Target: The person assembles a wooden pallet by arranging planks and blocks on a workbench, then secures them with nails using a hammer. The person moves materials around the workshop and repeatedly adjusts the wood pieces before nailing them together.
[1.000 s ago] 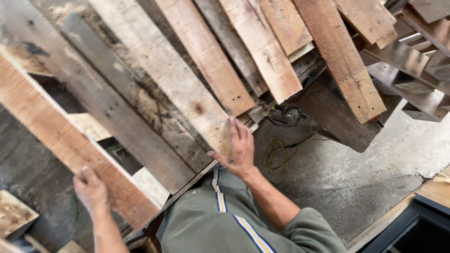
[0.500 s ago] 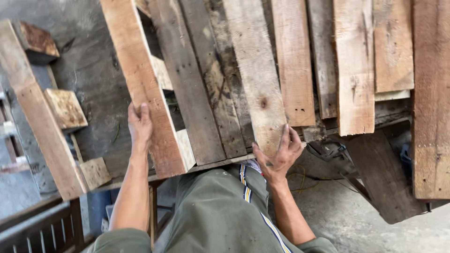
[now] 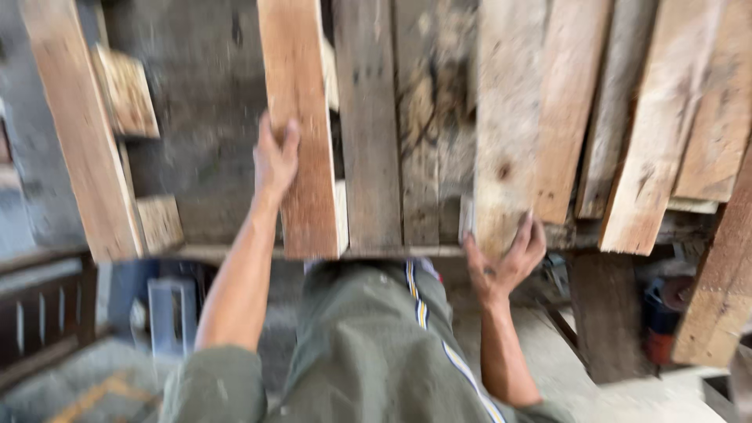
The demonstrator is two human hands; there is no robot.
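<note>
Rough, weathered wooden pallet (image 3: 407, 149) of long flat slats stands just in front of the person. Left hand (image 3: 276, 160) grips the edge of a reddish-brown slat (image 3: 301, 125); right hand (image 3: 505, 258), fingers curled, clasps a pale slat's (image 3: 505, 125) lower end.

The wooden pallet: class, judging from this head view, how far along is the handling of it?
Done: both hands have a hold on the wooden pallet, which is up off the floor in front of the person. In hand: the left hand grips the edge of a reddish slat; the right hand grips the lower end of a pale slat. Left: the pallet is not yet set down; loose planks lean at the right.
</note>
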